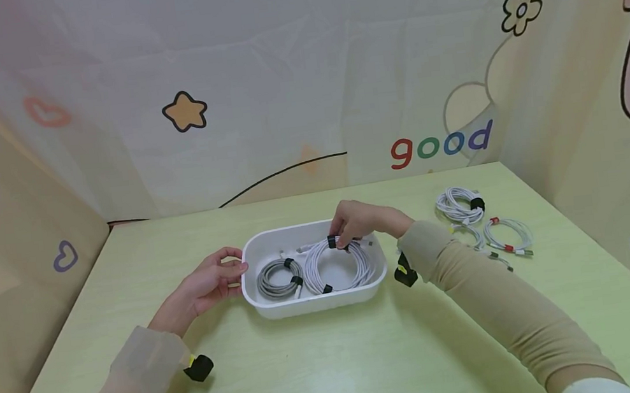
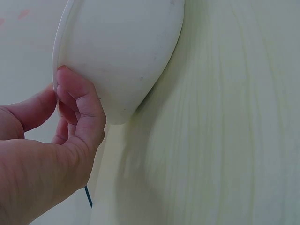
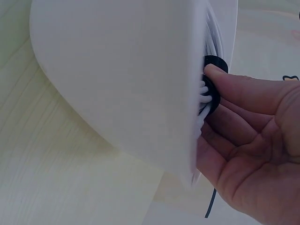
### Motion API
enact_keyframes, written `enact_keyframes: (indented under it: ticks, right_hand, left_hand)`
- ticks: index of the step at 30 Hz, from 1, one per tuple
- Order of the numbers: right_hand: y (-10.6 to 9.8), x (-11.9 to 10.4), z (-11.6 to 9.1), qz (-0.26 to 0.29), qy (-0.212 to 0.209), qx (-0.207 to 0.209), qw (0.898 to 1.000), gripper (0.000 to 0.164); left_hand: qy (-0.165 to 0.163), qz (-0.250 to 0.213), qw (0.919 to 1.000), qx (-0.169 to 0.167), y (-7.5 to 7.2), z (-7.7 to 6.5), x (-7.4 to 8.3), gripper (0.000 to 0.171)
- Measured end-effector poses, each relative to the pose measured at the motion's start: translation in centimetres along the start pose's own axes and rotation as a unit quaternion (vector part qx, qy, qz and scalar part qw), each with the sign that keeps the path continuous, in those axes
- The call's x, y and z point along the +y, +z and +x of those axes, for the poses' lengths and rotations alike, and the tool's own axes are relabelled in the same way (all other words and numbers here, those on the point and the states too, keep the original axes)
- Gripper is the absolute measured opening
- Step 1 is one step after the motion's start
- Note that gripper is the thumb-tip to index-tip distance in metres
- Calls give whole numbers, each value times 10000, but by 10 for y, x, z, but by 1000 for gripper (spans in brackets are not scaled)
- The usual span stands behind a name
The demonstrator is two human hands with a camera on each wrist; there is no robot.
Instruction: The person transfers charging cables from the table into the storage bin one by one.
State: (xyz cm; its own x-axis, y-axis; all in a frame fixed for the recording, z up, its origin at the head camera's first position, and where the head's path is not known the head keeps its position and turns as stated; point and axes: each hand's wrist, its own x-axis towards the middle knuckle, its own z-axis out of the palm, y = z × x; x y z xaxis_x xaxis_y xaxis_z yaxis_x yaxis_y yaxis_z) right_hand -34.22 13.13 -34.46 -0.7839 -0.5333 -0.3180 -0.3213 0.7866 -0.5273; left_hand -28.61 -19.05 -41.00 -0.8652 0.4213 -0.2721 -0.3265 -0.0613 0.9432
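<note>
- Left hand [image 1: 212,283]: you grip the box [image 1: 317,303] at its left end, thumb and fingers pinching the rim.
- Right hand [image 1: 359,219]: you pinch the coiled white cable [image 1: 365,269] at its black ties [image 1: 332,241], reaching over the box's far rim.
- White cable: inside the box, right-hand part, just beside the coiled grey cable [image 1: 264,286].
- Box: on the worktop [image 1: 321,369], in front of you.
- More cables [image 1: 450,213] lie to the right, outside the box; one coil has red ties [image 1: 508,248].

Hands [image 1: 212,281] [image 1: 360,218] — left gripping white bin [image 1: 326,303], right pinching white cable coil [image 1: 312,267], grey coil [image 1: 268,290] beside
</note>
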Motion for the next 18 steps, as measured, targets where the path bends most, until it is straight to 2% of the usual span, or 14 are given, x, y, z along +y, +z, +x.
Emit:
enact_keyframes:
  ticks: [5,18]
  right_hand:
    - [1,1,1,-63,54,-14,10000,28]
    - [5,-4,0,-454,-108,-1,9989,23]
  left_hand:
    - [-15,-16,10000,6,0,0,0,28]
    - [1,-24,10000,-16,1,-1,1,27]
